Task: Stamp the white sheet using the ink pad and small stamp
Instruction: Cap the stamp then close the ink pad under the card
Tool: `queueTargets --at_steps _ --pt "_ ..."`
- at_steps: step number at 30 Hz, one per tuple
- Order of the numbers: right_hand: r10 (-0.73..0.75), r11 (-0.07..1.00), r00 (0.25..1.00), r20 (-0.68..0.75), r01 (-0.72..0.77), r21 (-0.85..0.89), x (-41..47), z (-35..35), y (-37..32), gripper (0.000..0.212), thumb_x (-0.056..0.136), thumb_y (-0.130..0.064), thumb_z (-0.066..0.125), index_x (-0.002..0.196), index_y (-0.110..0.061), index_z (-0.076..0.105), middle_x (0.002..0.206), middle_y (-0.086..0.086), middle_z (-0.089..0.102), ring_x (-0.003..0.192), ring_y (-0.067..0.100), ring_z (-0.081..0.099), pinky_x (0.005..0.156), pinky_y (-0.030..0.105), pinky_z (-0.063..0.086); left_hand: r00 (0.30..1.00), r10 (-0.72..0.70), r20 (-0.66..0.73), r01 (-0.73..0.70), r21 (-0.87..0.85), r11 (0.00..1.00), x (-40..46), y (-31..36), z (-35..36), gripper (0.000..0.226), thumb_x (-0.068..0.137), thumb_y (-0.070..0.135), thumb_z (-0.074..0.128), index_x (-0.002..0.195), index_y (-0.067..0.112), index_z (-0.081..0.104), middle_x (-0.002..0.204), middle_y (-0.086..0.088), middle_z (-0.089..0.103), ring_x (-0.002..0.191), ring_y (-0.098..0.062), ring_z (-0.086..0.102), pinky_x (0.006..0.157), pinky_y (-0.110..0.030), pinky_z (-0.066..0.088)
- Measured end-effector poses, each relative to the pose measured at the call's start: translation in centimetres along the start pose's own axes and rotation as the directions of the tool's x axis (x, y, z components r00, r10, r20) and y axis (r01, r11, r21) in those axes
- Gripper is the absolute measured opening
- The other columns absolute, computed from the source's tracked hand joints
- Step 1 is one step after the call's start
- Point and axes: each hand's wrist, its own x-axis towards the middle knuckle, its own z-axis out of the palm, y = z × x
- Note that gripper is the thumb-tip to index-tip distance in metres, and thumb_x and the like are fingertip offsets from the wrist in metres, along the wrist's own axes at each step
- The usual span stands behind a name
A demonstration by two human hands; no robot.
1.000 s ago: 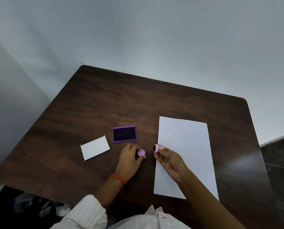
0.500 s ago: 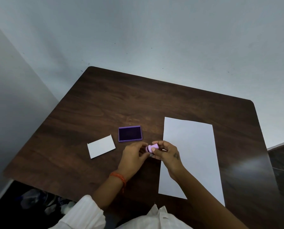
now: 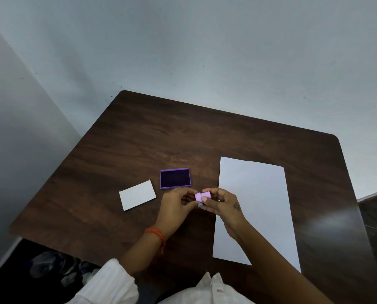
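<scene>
Stamp: a small pink cylindrical plastic stamp lies on its side in the air just above the table, between the two hands, at the left edge of the white sheet.
Right hand: the right hand pinches the right end of the stamp between thumb and fingers — its fingertips curl over the top; a small dark mark shows on the back of the hand.
Left hand: the left hand has its fingertips closed on the left end of the stamp, so both hands meet on it; whether the pink piece is one part or a cap and body joined cannot be told.
Wrist: an orange thread band circles the left wrist, above a white sleeve.
Sheet: a long white rectangular paper sheet lies flat on the table under the right hand and forearm, with no clear mark visible.
Ink pad: a purple rectangular ink pad with a dark inked face sits open — just beyond the left hand, apart from the sheet.
Card: a small white rectangular card lies left of the ink pad, not touching it.
Table: a dark brown wood-grain table with rounded corners carries everything.
</scene>
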Motion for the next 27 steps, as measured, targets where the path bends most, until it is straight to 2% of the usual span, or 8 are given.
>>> queueTargets --at_steps 3,6,9,14,17,21,24,27 --pt "0.016 1.0 1.0 -0.004 -0.016 -0.007 0.08 -0.11 0.03 0.018 0.079 -0.019 0.07 0.096 -0.016 0.066 0.099 0.009 0.069 0.094 0.026 0.066 0.09 0.039 0.055 1.0 0.001 0.007 -0.001 -0.028 1.0 -0.08 0.06 -0.03 0.023 0.075 0.018 0.071 0.098 0.022 0.068 0.097 0.001 0.071 0.088 -0.005 0.063 0.081 -0.016 0.05" --pt "0.03 1.0 0.999 -0.01 -0.03 -0.005 0.13 -0.22 -0.03 0.018 0.078 -0.019 0.071 0.096 -0.014 0.067 0.099 0.011 0.07 0.093 0.027 0.067 0.09 0.04 0.055 1.0 -0.003 0.004 0.003 -0.056 0.998 -0.28 0.12 -0.06 0.023 0.076 0.021 0.07 0.099 0.024 0.069 0.097 0.004 0.072 0.085 0.003 0.061 0.074 -0.003 0.045" --pt "0.064 0.997 0.998 -0.008 -0.064 0.04 0.12 -0.2 -0.04 0.023 0.079 -0.018 0.07 0.1 -0.008 0.067 0.102 0.015 0.07 0.091 0.027 0.069 0.089 0.038 0.056 1.0 -0.007 -0.011 0.006 -0.045 0.999 -0.3 0.17 -0.08 0.026 0.076 0.022 0.071 0.101 0.023 0.068 0.1 0.004 0.072 0.085 0.005 0.06 0.074 -0.003 0.043" --pt "0.114 0.988 0.994 -0.001 -0.113 0.107 -0.15 -0.06 -0.12 0.023 0.081 -0.022 0.067 0.099 -0.008 0.065 0.095 0.012 0.071 0.08 0.021 0.071 0.073 0.025 0.058 1.0 0.0 -0.003 0.0 -0.017 1.0 -0.42 0.32 -0.04 0.027 0.075 0.021 0.071 0.102 0.021 0.068 0.101 0.001 0.073 0.078 0.014 0.054 0.071 0.007 0.036" --pt "0.161 0.983 0.987 0.002 -0.16 0.091 -0.29 0.08 -0.22 0.024 0.083 -0.033 0.063 0.091 -0.01 0.065 0.087 0.009 0.071 0.076 0.021 0.071 0.067 0.024 0.059 1.0 0.005 0.006 -0.005 -0.015 1.0 -0.45 0.43 0.02 0.027 0.075 0.02 0.072 0.101 0.022 0.069 0.1 0.002 0.073 0.078 0.015 0.054 0.072 0.008 0.035" --pt "0.164 0.967 0.986 0.041 -0.169 0.191 -0.18 -0.23 -0.48 0.026 0.085 -0.023 0.062 0.104 -0.006 0.061 0.103 0.015 0.068 0.092 0.03 0.069 0.08 0.036 0.058 1.0 -0.005 0.002 0.005 -0.013 1.0 -0.51 0.41 0.09 0.029 0.073 0.023 0.073 0.102 0.022 0.068 0.1 0.005 0.072 0.079 0.015 0.054 0.069 0.006 0.038" --pt "0.079 0.985 0.996 0.031 -0.083 0.154 -0.29 -0.78 -0.38 0.023 0.083 -0.01 0.064 0.105 -0.005 0.063 0.108 0.017 0.066 0.097 0.031 0.067 0.08 0.031 0.057 1.0 -0.006 0.006 0.007 -0.019 1.0 -0.67 0.32 0.14 0.028 0.073 0.023 0.073 0.101 0.022 0.068 0.097 0.004 0.072 0.077 0.016 0.056 0.067 0.005 0.039" --pt "0.091 0.991 0.995 0.04 -0.094 0.098 -0.27 -0.87 -0.37 0.025 0.082 -0.016 0.065 0.104 -0.003 0.065 0.102 0.016 0.068 0.089 0.027 0.069 0.078 0.028 0.058 1.0 -0.004 -0.003 0.004 -0.004 1.0 -0.68 0.27 0.13 0.028 0.073 0.021 0.073 0.101 0.021 0.068 0.098 0.002 0.072 0.077 0.013 0.056 0.068 0.008 0.036"
